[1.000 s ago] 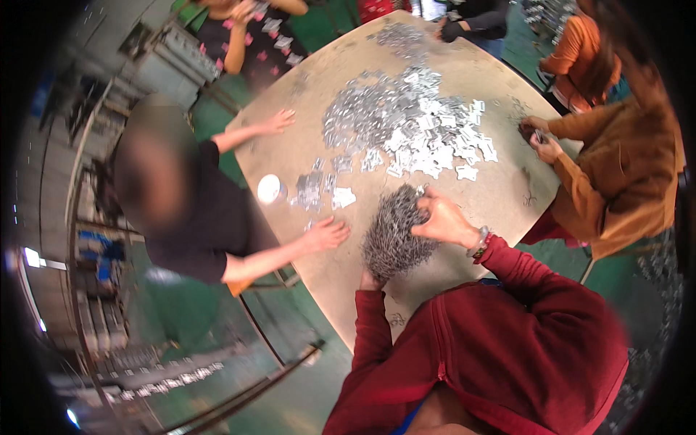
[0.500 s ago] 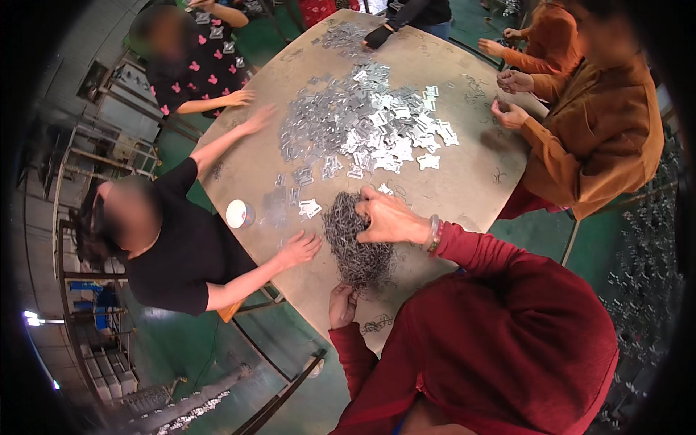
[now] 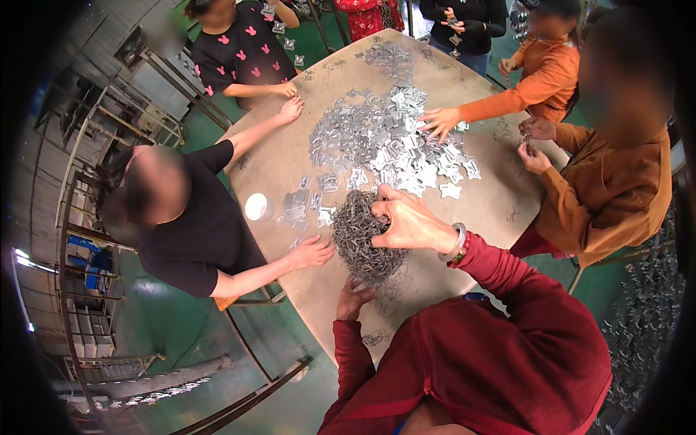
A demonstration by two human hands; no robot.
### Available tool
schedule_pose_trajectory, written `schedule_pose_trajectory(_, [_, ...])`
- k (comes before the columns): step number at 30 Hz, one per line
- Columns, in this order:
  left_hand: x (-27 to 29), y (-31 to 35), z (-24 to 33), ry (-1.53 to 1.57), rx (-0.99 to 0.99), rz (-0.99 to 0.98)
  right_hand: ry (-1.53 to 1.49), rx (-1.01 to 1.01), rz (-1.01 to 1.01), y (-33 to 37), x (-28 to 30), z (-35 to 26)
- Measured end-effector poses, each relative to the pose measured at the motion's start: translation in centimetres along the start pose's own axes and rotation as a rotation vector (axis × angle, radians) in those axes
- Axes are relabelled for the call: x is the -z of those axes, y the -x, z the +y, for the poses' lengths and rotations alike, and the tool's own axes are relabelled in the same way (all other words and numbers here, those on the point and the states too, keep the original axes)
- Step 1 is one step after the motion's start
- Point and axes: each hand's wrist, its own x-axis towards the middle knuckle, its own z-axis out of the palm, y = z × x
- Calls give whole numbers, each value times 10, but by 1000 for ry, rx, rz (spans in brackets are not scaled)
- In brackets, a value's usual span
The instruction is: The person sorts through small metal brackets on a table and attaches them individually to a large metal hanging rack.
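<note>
A dense, tangled clump of small dark wire pieces point(image 3: 362, 250) is between my two hands at the near part of the table. My right hand point(image 3: 417, 225) grips its upper right side, thumb and fingers bent into the wires. At its lower end my left hand point(image 3: 354, 299) holds the underside, the fingertips partly hidden by the clump. Loose wire bits point(image 3: 395, 288) lie on the tabletop beside it. Beyond the clump spreads a large pile of flat silvery metal plates point(image 3: 373, 134), with a smaller group of plates point(image 3: 296, 208) left of the clump.
A co-worker's hand point(image 3: 312, 252) rests just left of the clump, near a white tub point(image 3: 257, 206). Another person's hand point(image 3: 439, 122) reaches over the plate pile. More people stand around the tan table point(image 3: 500, 192). Hanging metal parts point(image 3: 638, 304) fill the right side.
The clump looks rounder, and my left hand has shifted from its lower tip to beneath it. A person in orange has reached across to the plates. The whole view has shifted.
</note>
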Motion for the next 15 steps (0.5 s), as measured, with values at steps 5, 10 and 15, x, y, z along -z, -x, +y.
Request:
schedule_pose_trajectory(5, [8,-32,-30,507,-28,-249,-1,-24,34,0,-8,12])
schedule_pose_trajectory(10, [13,-31,-53,823,-52,-129,-1,-89,2,2,-24,28])
schedule_pose_trajectory(15, [4,-3,-23,494,-55,-138,111,0,-74,7,-38,38])
